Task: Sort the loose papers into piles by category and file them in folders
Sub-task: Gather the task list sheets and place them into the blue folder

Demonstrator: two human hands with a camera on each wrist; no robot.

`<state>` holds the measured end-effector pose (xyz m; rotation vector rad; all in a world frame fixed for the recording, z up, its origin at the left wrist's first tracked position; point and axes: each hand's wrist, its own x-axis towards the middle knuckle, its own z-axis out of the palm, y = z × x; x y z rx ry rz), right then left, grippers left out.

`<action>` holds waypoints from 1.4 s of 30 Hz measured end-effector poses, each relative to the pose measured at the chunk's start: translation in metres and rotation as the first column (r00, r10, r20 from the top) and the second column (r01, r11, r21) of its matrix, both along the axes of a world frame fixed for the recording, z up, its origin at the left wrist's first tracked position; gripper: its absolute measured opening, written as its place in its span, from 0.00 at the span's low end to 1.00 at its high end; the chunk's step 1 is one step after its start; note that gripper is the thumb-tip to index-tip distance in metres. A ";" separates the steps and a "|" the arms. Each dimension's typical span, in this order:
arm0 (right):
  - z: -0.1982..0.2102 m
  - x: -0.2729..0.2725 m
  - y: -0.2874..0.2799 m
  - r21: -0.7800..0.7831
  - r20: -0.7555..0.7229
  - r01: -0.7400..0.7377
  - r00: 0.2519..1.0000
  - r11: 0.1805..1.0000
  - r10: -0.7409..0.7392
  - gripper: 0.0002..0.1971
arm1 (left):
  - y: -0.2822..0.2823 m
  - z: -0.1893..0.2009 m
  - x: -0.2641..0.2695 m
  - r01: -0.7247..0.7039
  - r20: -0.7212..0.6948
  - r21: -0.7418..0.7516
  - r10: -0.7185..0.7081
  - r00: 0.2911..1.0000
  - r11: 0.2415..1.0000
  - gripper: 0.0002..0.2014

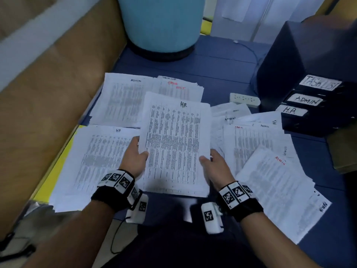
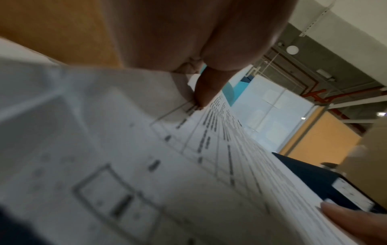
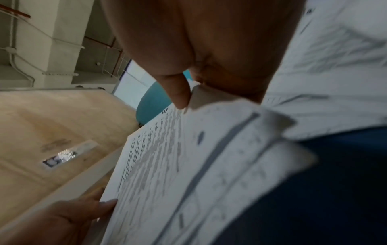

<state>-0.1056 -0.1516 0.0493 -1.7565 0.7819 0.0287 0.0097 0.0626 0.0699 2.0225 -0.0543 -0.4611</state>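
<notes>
Dark blue tabletop (image 1: 222, 74) stretches ahead of both hands, with a big pale-blue drum (image 1: 160, 26) standing far beyond them and a tan wall panel off to the left. Beyond and to the right of the right hand stands a dark stack of folders (image 1: 313, 105) labelled TASK LIST, ADMIN and H.R. Sorted piles lie beside and beyond the left hand: an HR pile (image 1: 96, 161) just beside it, an ADMIN pile (image 1: 123, 99) farther ahead. A loose fan of unsorted sheets (image 1: 270, 171), several marked ADMIN, spreads beside the right hand. Between the hands, lifted off the table, is a thin sheaf headed HR (image 1: 173, 144). The left hand (image 1: 135, 157) grips its left edge, thumb on top, and the right hand (image 1: 216, 167) pinches the right edge the same way; the fingers underneath are hidden. Such a sheaf is likely light and floppy, its sheets inclined to slide apart, as the uneven lower corners in the right wrist view suggest. Holding both long edges near the middle should keep it flat and together on its way to the HR pile.
</notes>
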 end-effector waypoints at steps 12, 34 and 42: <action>-0.052 0.118 0.181 -0.015 -0.200 -0.316 0.931 0.949 0.306 0.08 | 0.197 -0.005 0.058 -0.296 0.025 0.222 0.298 0.954 0.929 0.28; -0.038 -0.046 -0.042 -0.271 -0.311 0.119 0.928 0.955 -0.204 0.11 | -0.052 -0.024 -0.006 0.445 -0.018 0.075 -0.445 0.895 0.892 0.17; -0.047 -0.146 -0.136 -0.421 -0.580 0.274 0.652 0.865 -0.489 0.36 | -0.180 -0.057 -0.074 0.700 -0.154 0.106 -0.684 0.713 0.706 0.18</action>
